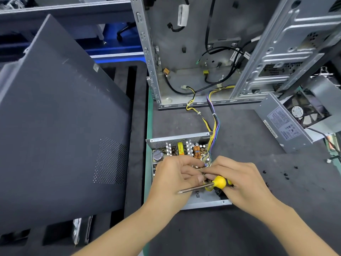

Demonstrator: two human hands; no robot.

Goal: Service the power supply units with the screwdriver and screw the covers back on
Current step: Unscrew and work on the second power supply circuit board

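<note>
An open power supply unit [177,145] lies on the dark mat, its circuit board with coils and capacitors exposed. My right hand [239,180] grips the yellow-handled screwdriver [218,182], whose shaft points left and lies nearly flat over the unit. My left hand [175,174] hovers over the board with its fingers curled, fingertips meeting those of the right hand; something small may be pinched between them, but I cannot tell. The unit's cover [284,122], with a label and fan, lies at the right.
An empty computer case [193,52] stands behind the unit, yellow and purple wires [214,119] running from it into the unit. A large dark side panel [60,117] leans at the left. Several black screws [286,175] are scattered on the mat at the right.
</note>
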